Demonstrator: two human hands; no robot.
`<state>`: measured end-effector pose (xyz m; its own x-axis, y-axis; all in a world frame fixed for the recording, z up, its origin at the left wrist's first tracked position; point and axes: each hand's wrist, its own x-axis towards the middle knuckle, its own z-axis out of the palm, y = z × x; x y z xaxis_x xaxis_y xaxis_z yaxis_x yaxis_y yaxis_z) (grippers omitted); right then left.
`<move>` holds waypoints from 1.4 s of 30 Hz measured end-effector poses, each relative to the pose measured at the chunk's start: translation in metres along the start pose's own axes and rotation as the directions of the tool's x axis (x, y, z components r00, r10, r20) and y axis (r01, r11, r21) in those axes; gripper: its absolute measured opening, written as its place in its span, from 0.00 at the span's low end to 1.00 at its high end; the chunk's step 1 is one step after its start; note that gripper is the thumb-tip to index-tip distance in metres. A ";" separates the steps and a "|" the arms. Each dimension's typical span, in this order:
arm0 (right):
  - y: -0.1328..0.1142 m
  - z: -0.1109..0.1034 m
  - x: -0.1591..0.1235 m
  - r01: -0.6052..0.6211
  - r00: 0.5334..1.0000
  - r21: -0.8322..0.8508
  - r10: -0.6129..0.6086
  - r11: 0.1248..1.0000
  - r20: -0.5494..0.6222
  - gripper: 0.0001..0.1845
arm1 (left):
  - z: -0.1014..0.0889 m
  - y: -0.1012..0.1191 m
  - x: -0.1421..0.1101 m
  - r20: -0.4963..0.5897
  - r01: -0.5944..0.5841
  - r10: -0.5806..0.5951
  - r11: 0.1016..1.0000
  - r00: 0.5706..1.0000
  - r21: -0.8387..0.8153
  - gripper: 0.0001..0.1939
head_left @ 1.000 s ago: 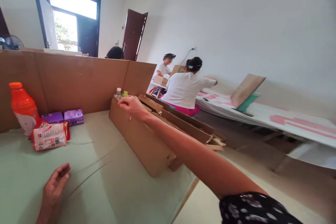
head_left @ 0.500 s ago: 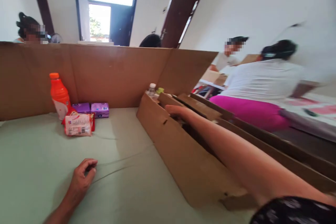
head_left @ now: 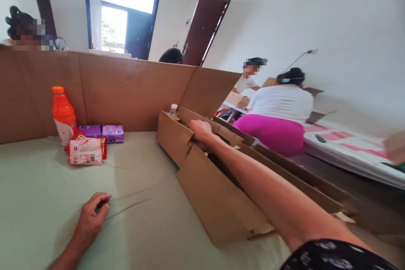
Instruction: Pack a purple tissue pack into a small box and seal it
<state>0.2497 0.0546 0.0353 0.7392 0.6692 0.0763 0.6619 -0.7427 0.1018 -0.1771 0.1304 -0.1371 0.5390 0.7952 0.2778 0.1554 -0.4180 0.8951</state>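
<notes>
My right hand (head_left: 200, 130) reaches over the near wall of a long cardboard box (head_left: 218, 194) on the right. Its knuckles show above the rim; the fingers are hidden inside, so what they touch cannot be seen. A clear bottle with a white cap (head_left: 173, 110) stands in the box's far end. My left hand (head_left: 94, 213) rests on the green-covered table (head_left: 139, 228), loosely curved, with thumb and fingers apart and nothing between them. Farther back are an orange bottle (head_left: 64, 114), a red-and-white snack packet (head_left: 86, 152) and two purple packs (head_left: 113, 133).
A tall cardboard panel (head_left: 133, 93) closes off the table's far side. The box's near wall is split and bent near my right wrist. Past the box, a person in a white top (head_left: 281, 101) sits at another table (head_left: 344, 147); other people are farther back.
The view has turned slightly right. My right hand has lifted a little and shows more of its back. The box's near wall has split apart beside it. My left hand stays resting.
</notes>
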 end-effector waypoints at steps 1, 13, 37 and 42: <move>-0.002 -0.003 0.000 -0.006 1.000 -0.003 0.006 1.000 0.019 0.19 | 0.000 -0.001 0.000 0.004 -0.011 0.011 1.000 1.000 0.017 0.14; 0.004 -0.044 -0.007 -0.040 0.997 0.114 0.031 0.993 0.076 0.13 | -0.001 0.000 0.001 0.007 -0.050 0.050 0.997 0.999 0.050 0.15; -0.142 -0.064 -0.074 0.593 0.804 0.512 -0.492 0.622 -0.334 0.09 | 0.006 -0.008 -0.011 0.033 -0.057 0.056 0.998 0.998 0.008 0.11; -0.193 -0.012 -0.059 0.584 0.793 0.537 -0.570 0.608 -0.216 0.12 | 0.009 -0.012 -0.012 0.038 -0.065 0.065 0.998 0.997 0.015 0.12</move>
<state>0.0767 0.1588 0.0229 0.1815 0.9592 0.2166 0.9015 -0.0743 -0.4263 -0.1781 0.1221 -0.1537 0.5791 0.7491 0.3216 0.1320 -0.4754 0.8698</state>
